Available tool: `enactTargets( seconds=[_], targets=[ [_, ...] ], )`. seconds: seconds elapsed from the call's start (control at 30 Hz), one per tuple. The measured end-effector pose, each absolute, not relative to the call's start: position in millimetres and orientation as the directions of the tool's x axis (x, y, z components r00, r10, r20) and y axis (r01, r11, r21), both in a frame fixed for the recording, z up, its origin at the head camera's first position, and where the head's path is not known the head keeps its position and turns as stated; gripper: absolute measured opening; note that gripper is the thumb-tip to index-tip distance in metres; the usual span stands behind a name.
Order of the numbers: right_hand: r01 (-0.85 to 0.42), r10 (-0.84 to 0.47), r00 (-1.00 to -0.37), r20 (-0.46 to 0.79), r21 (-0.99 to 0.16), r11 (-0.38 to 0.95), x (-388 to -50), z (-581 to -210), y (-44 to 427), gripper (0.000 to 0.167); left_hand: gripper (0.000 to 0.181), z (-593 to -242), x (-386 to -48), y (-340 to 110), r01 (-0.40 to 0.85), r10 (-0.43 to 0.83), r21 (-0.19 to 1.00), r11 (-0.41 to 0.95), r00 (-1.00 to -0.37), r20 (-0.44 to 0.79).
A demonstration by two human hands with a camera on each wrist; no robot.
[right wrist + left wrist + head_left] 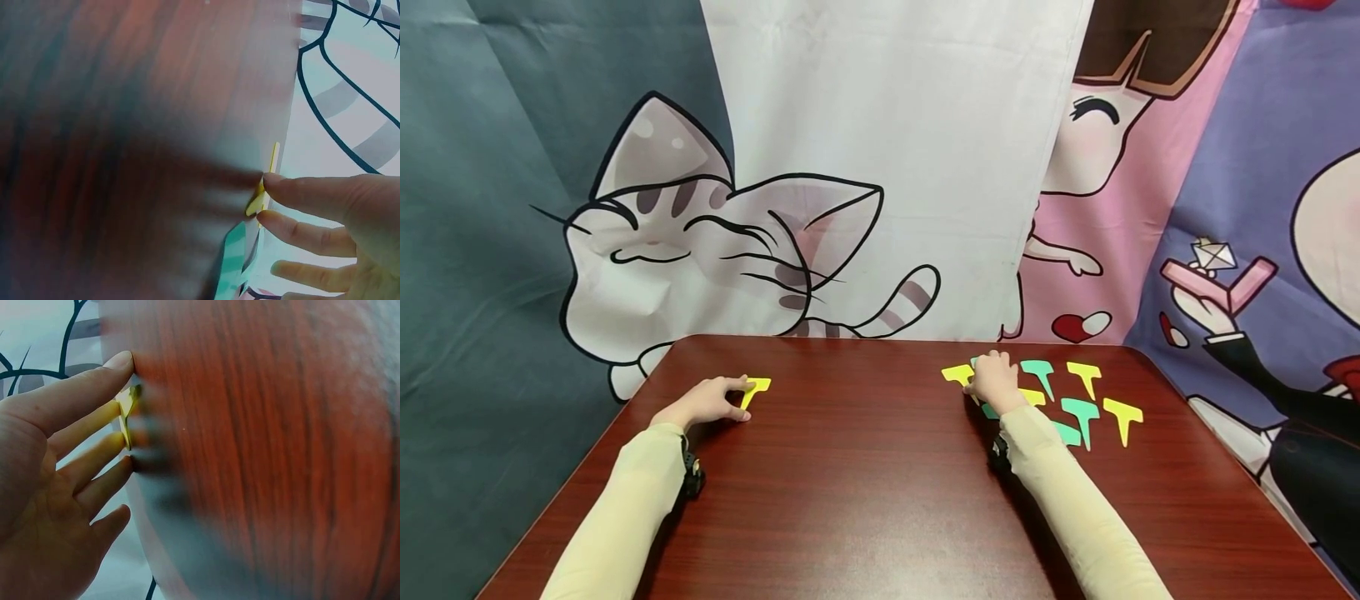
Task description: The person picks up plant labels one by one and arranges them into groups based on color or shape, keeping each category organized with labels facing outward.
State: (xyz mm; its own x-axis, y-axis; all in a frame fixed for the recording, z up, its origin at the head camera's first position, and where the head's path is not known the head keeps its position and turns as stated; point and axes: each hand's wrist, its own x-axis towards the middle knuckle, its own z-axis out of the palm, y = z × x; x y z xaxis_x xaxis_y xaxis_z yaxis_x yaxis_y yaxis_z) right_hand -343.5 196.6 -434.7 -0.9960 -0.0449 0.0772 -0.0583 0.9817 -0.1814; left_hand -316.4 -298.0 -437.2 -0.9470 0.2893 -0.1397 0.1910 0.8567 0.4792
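My left hand (707, 403) is on the left of the table, its fingers fairly straight. They touch a yellow T-shaped plant label (758, 386), whose narrow stem points towards me; in the left wrist view the label (130, 403) shows edge-on beside the fingertips. Over on the right, my right hand (996, 383) pinches another yellow plant label (957, 374) between thumb and index finger. The right wrist view shows this label (257, 201) at those fingertips, with a green label (231, 259) close by. The hand hides parts of several labels beneath it.
Several green and yellow labels lie around the right hand, among them a green one (1080, 412) and a yellow one (1123, 415). The brown table (850, 483) ends at a cloth backdrop (887, 125) printed with cartoon figures.
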Motion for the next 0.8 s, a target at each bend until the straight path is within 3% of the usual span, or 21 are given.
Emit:
enactTargets(
  seconds=[0.8],
  targets=[
    [0.032, 0.034, -0.999, 0.006, -0.23, 0.973, -342.8, -433.2, 192.9, 0.034, 0.071, -435.1, -315.5, -296.5, 0.201, 0.299, 0.478, 0.855, -0.944, -0.138]
  ],
)
